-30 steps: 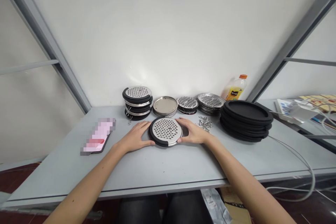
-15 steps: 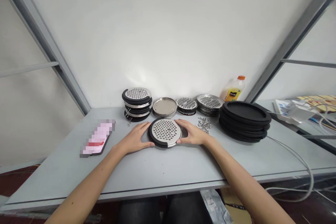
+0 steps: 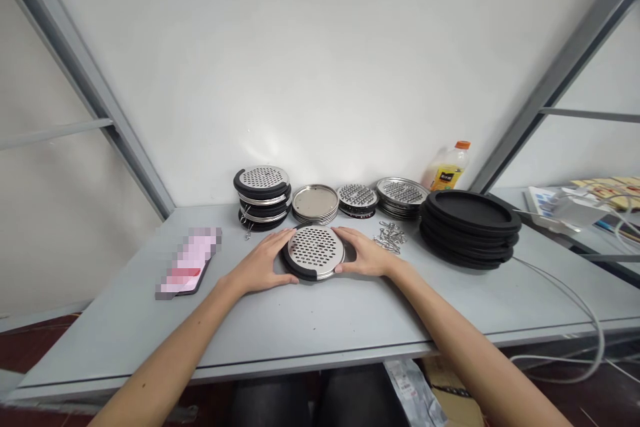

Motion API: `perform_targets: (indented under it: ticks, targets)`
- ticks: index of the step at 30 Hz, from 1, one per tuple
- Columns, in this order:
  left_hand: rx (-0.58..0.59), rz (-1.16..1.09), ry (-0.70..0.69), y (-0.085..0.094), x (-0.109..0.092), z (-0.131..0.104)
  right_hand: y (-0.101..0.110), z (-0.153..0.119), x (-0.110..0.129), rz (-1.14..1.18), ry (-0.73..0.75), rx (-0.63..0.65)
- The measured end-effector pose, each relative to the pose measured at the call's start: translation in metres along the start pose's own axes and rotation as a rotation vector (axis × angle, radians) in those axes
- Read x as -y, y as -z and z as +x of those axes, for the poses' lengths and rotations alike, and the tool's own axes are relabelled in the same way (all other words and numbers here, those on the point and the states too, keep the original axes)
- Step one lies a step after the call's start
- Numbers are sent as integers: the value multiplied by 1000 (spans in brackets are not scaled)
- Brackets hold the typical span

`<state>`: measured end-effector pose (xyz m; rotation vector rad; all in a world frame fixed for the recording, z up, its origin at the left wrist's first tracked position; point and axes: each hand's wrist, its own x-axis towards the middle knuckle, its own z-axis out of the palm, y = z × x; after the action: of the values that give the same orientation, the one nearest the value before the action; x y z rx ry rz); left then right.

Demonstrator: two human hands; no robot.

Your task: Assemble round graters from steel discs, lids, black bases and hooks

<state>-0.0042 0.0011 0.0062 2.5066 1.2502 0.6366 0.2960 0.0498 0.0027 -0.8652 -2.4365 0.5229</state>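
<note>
A round metal grater (image 3: 316, 248) with slotted holes lies flat on the table in front of me, a black rim around its left side. My left hand (image 3: 267, 260) grips it from the left, fingers on the far edge and thumb at the near edge. On the opposite side my right hand (image 3: 364, 255) curves around the bare metal edge, thumb low and fingers at the top. Behind the grater stand a stack of plain metal discs (image 3: 315, 201) and a stack of black-rimmed graters (image 3: 263, 197). Small metal clasps (image 3: 391, 236) lie in a pile beyond my right hand.
Grater plates (image 3: 357, 197) and larger grater discs (image 3: 403, 192) are stacked along the wall. Black rings (image 3: 470, 230) form a tall stack at right, with a juice bottle (image 3: 450, 168) behind. A phone (image 3: 187, 263) lies at left. A cable (image 3: 565, 287) trails over the right side.
My left fingers have shifted slightly further over the far edge of the grater. The grater stays in nearly the same place between both hands, and the view has moved a little.
</note>
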Motion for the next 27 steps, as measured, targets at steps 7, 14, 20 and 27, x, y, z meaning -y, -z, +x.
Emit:
perform_targets:
  ticks: [7, 14, 20, 27]
  targets:
    - [-25, -60, 16, 1, 3, 0, -1, 0, -5, 39, -43, 0]
    - [-36, -11, 21, 3, 5, 2, -3, -6, -22, 35, -86, -8]
    - [-101, -102, 40, 10, 1, 2, 0, 0, -7, 43, -7, -106]
    - [-167, -336, 68, 9, 0, 1, -1, 2, 6, 202, -34, -280]
